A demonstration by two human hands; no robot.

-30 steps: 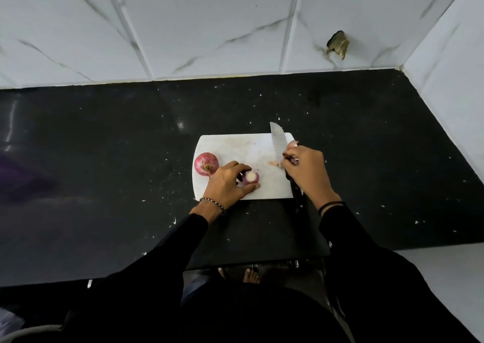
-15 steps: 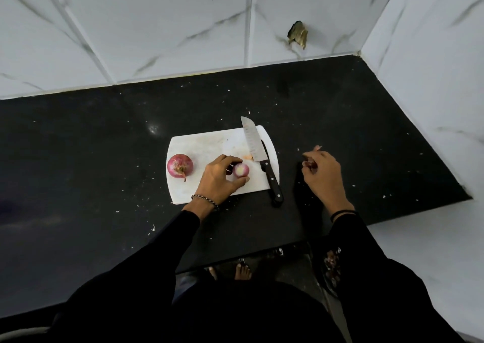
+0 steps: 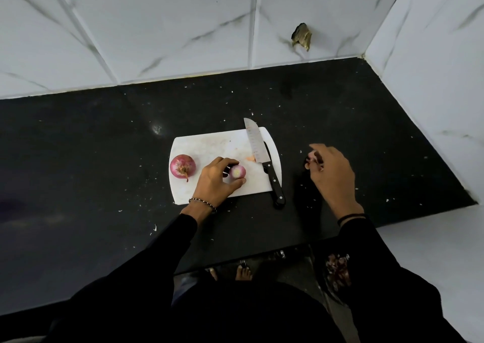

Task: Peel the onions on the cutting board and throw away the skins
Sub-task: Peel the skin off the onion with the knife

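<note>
While both hands sit low in the frame, the scene reads as follows.

Left hand: the left hand (image 3: 216,181) lies on the cutting board (image 3: 209,143) near the middle of the frame, fingers curled partway and thumb stretched out beneath, cupping the cut onion (image 3: 237,172) from its left side; index finger over the top, thumb under it, so the onion is pinched between them.
Cut onion: small, pale cut face with a pink ring turned toward the camera, resting on the board's lower middle part.
Right hand: the right hand (image 3: 331,171) hovers over the black surface (image 3: 91,146) right of the board, well clear of it; fingers bent and drawn together at the tips, pinching a few dark reddish skin scraps (image 3: 313,159). Whether the scraps touch the surface I cannot tell.
Whole onion: the whole onion (image 3: 182,166) is red, skin on, dried root tuft pointing down-right; it rests at the board's left edge, just beside the left hand but apart from it.
Knife: the knife (image 3: 262,159) lies flat along the board's right side, tip past the upper edge, black handle overhanging the lower right corner; neither hand touches it.
Orange scrap: a small piece (image 3: 251,158) lies on the board against the blade's left side.
Surface: black, flecked with white bits.
Bin: at lower right, below the surface edge, a dark container (image 3: 337,269) holds reddish skins.
</note>
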